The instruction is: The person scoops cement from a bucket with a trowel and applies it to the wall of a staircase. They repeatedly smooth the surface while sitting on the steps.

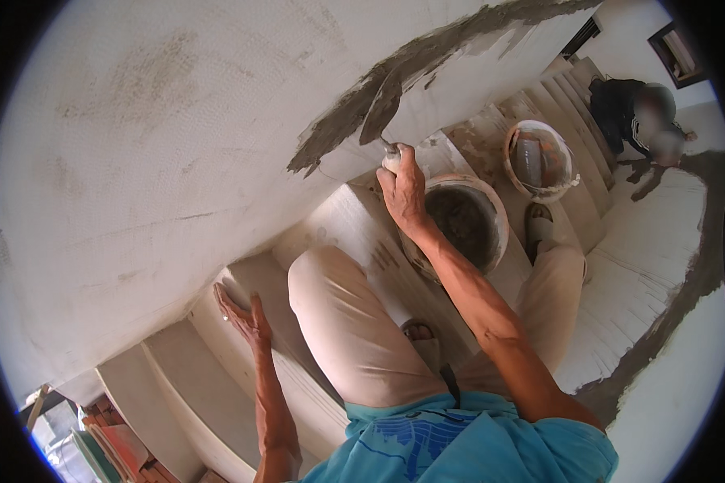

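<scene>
My right hand (404, 191) is closed around the pale handle of a trowel (381, 109). The mortar-smeared blade lies against the wall, on a dark grey band of wet mortar (336, 129) that slants up to the right. Below my right wrist, partly hidden by my forearm, stands a bucket (501, 216) with grey mortar inside. My left hand (243, 315) rests on a stair step (298, 310) close to the wall, its fingers stretched and apart, holding nothing.
A second bucket (573, 173), holding something reddish-brown, stands further up the stairs. Another person (624, 113) bends over the opposite wall, where a mortar band (693, 278) runs. My sandalled feet are on the steps. Boards and reddish bricks (109, 419) show at the lower left.
</scene>
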### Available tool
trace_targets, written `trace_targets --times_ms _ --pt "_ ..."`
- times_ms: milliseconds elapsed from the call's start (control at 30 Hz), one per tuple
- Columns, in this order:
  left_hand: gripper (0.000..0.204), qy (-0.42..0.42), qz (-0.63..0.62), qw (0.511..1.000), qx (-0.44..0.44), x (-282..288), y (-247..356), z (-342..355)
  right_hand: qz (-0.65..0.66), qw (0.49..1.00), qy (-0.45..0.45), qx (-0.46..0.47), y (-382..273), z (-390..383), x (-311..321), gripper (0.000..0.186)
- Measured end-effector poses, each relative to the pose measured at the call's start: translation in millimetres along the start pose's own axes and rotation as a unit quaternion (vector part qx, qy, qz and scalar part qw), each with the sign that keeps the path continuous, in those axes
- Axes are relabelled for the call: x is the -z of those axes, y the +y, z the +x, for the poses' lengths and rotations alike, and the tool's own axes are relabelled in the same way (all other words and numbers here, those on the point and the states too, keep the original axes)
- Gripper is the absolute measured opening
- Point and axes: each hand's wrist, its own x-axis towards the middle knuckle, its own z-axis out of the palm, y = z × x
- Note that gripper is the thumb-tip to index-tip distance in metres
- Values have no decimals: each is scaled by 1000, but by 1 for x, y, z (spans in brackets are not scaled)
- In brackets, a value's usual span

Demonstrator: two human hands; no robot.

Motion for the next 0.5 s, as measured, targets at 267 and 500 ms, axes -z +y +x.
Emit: trace_targets --times_ms 267,500 --pt "79 1 2 1000 2 -1 -2 2 -76 983 -164 21 1 -53 -32 40" --pt "80 1 -5 1000 0 -1 0 1 -68 989 -123 -36 7 -65 -17 46"
